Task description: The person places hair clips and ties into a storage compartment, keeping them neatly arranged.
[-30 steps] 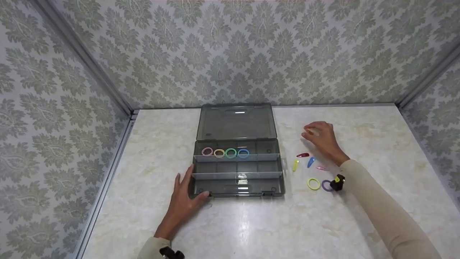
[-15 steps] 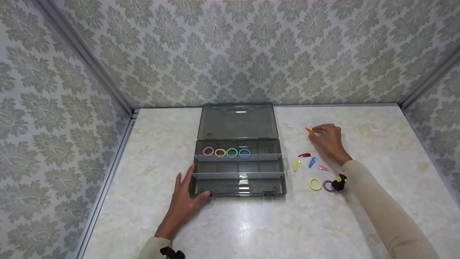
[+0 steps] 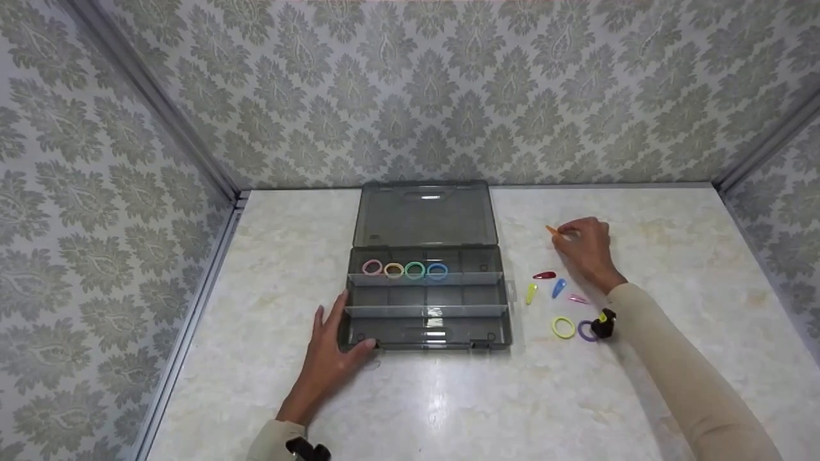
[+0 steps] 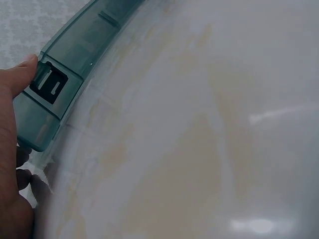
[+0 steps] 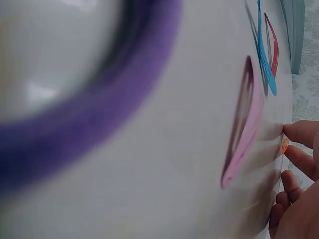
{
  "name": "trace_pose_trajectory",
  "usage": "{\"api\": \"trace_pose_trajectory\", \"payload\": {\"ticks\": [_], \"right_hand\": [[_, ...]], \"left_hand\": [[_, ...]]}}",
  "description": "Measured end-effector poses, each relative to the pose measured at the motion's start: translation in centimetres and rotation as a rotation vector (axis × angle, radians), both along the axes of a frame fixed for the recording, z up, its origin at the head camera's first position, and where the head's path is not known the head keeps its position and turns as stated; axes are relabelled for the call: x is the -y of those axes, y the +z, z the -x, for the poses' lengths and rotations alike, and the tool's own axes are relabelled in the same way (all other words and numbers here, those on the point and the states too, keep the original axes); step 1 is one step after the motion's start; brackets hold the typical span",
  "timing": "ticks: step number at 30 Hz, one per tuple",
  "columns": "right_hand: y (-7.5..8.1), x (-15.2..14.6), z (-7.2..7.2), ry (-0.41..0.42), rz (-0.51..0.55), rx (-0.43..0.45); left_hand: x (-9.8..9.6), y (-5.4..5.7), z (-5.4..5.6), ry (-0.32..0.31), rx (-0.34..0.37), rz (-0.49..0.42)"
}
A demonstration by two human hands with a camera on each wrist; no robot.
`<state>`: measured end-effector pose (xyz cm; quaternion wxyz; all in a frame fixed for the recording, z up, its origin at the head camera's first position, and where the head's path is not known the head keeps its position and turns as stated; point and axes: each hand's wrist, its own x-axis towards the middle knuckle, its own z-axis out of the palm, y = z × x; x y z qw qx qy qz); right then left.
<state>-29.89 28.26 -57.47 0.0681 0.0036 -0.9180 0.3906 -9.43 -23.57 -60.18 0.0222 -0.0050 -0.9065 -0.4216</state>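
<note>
My right hand (image 3: 586, 246) pinches an orange hair clip (image 3: 551, 230) between thumb and fingertips at the table's right side. Most of the clip is hidden in the right wrist view. Just in front of that hand lie red (image 3: 544, 275), blue (image 3: 559, 288), yellow (image 3: 531, 293) and pink (image 3: 578, 299) snap hair clips. My left hand (image 3: 330, 358) rests against the near left corner of a grey see-through organizer box (image 3: 428, 347). Its thumb lies on the front edge by a black latch (image 4: 50, 83), its fingers along the left side.
The box lid (image 3: 426, 214) is folded back. Pink (image 3: 372, 268), yellow (image 3: 394, 271), green (image 3: 415, 271) and blue (image 3: 437, 272) hair ties line the rear compartment. A yellow-green hair tie (image 3: 563, 328) and a purple one (image 5: 124, 99) lie near my right forearm.
My right hand has shifted slightly to the right and nearer, and the orange hair clip now shows beyond its fingertips. The left hand stays at the box corner.
</note>
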Motion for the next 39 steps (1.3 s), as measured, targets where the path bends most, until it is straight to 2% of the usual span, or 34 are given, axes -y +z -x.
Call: {"api": "trace_pose_trajectory", "payload": {"ticks": [5,21,28,34,39], "right_hand": [[0.2,0.2,-0.1,-0.004,-0.022,-0.004],[0.2,0.6,-0.1,-0.015,-0.066,-0.013],[0.4,0.7,-0.2,0.015,-0.074,-0.09],[1.0,1.0,-0.9,0.025,-0.051,-0.068],[1.5,1.5,-1.6,0.05,-0.043,-0.075]], "left_hand": [[0.0,0.0,-0.1,0.003,0.023,-0.004],[0.1,0.3,-0.1,-0.002,0.021,-0.03],[0.0,0.3,0.2,-0.002,0.029,-0.011],[0.0,0.2,0.2,-0.013,0.005,-0.011],[0.0,0.2,0.3,-0.01,0.028,-0.01]]}}
